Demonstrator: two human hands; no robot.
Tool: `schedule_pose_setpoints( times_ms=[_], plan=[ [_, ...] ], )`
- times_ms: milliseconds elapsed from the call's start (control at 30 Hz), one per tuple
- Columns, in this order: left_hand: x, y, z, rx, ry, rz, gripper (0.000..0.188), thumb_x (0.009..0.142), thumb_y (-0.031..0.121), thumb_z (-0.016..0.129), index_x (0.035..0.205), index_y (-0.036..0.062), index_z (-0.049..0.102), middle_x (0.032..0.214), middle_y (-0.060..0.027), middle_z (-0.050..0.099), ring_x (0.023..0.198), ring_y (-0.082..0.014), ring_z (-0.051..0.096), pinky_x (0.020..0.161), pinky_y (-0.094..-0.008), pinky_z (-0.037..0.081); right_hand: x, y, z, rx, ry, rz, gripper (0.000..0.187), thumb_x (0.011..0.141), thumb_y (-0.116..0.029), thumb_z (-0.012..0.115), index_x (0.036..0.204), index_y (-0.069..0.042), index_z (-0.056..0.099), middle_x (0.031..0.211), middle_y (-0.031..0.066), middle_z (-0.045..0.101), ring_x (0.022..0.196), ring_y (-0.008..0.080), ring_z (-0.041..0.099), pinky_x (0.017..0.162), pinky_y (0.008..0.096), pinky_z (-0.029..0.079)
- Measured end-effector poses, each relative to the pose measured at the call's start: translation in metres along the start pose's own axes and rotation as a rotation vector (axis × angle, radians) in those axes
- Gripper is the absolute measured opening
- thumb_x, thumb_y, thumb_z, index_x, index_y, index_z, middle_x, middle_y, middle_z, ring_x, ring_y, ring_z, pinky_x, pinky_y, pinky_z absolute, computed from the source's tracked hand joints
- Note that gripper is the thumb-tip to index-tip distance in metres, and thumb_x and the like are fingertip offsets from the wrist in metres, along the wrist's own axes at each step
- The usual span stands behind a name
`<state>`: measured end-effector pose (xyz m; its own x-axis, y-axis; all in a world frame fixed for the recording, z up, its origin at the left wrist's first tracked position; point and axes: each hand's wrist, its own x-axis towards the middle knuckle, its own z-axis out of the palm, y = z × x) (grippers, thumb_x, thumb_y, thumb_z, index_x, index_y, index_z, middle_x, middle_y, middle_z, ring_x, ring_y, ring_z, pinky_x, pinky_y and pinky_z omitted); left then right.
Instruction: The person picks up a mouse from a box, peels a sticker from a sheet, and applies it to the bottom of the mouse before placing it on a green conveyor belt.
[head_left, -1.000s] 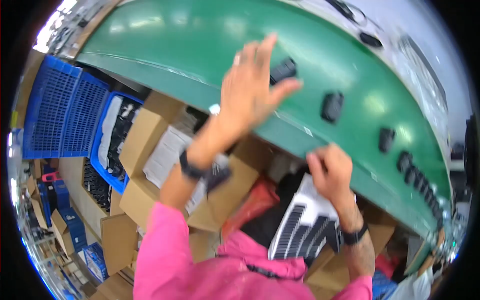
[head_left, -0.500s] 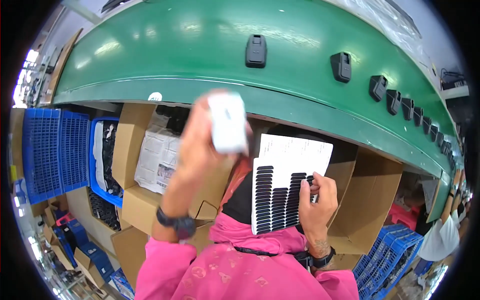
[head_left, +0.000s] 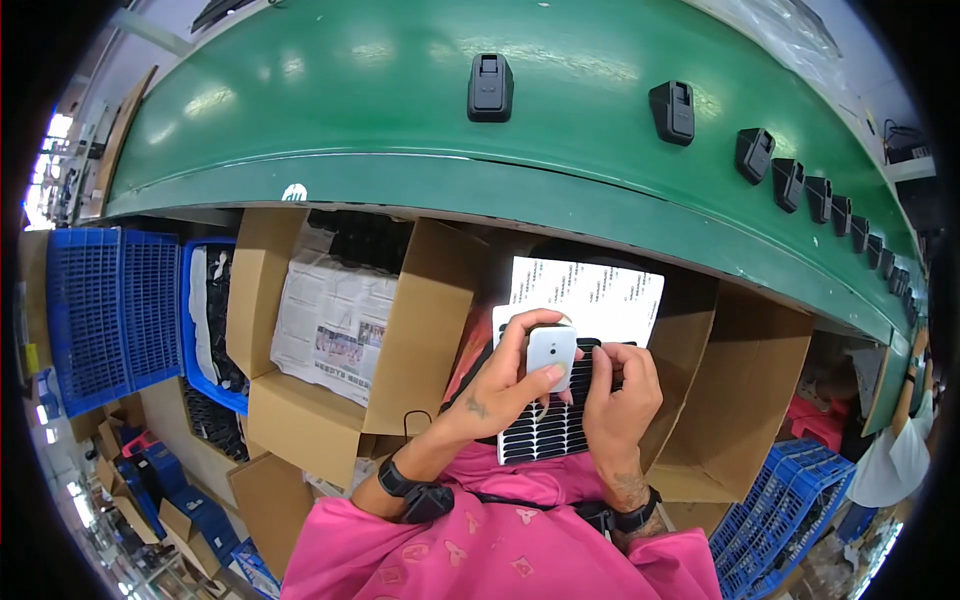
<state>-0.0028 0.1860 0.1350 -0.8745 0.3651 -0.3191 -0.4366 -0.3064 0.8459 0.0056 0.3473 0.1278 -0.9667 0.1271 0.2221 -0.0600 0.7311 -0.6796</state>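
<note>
We take the sticker sheet [head_left: 560,400] as our landmark: a white sheet carrying rows of black oval labels, held over the lap just beyond the pink sleeves [head_left: 480,550].

Our left hand [head_left: 505,385] reaches in from the left of the sheet. Its fingers are curled and closed around a small white rectangular device [head_left: 551,355], which sits against the upper middle of the sheet; the thumb presses on the lower edge of the device. A black wristband [head_left: 410,490] sits on that forearm.

Our right hand [head_left: 620,395] lies on the right part of the sheet, fingers bent and partly closed. Its fingertips rest on the label rows just beside the device. We cannot tell whether it pinches a label or grips the edge of the sheet.

To the left of the sheet stands an open cardboard box [head_left: 330,340] lined with newspaper. Further left are blue plastic crates [head_left: 110,305], one with dark parts inside. To the right of the sheet stands another open cardboard box [head_left: 750,390], and below that a blue crate [head_left: 790,510].

Beyond the sheet, the green conveyor belt [head_left: 400,110] curves across the view. A row of black clip-like parts [head_left: 490,88] rides on it, spaced along the belt toward the right.

At the far right of the belt, another person in a white top [head_left: 890,460] is at work.
</note>
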Motion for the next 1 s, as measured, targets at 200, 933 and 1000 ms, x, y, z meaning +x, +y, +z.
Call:
schedule_pose_setpoints(
  times_ms=[200,933,1000],
  plan=[
    [0.001,0.008,0.008,0.006,0.023,-0.059,0.048,0.093,0.009,0.051,0.135,0.0084,0.026,0.109,-0.0121,0.057,0.073,-0.0134,0.057,0.061,-0.0237,0.047,0.009,-0.016,-0.039,0.676,0.008,0.472,0.006,0.092,-0.004,0.056,0.090,0.001,0.053,0.079,0.0007,0.052,0.069,0.0063,0.051,0.061,0.0200,0.043],
    [-0.016,0.049,0.044,0.259,-0.122,0.061,0.044,0.096,0.015,0.045,0.132,-0.0014,0.027,0.092,-0.0158,0.060,0.082,-0.0240,0.060,0.076,-0.0346,0.047,0.021,-0.058,-0.083,1.021,-0.315,0.596,0.010,0.094,-0.003,0.052,0.097,0.005,0.047,0.073,0.0066,0.058,0.059,0.0063,0.052,0.053,0.0188,0.046],
    [-0.018,0.051,0.042,0.241,-0.157,-0.044,0.050,0.094,0.013,0.049,0.136,-0.0015,0.026,0.119,-0.0132,0.050,0.107,-0.0178,0.051,0.094,-0.0315,0.040,0.021,-0.058,-0.084,1.024,-0.316,0.605,0.010,0.094,-0.003,0.052,0.097,0.005,0.047,0.072,0.0065,0.058,0.058,0.0063,0.052,0.053,0.0187,0.045]
  ],
)
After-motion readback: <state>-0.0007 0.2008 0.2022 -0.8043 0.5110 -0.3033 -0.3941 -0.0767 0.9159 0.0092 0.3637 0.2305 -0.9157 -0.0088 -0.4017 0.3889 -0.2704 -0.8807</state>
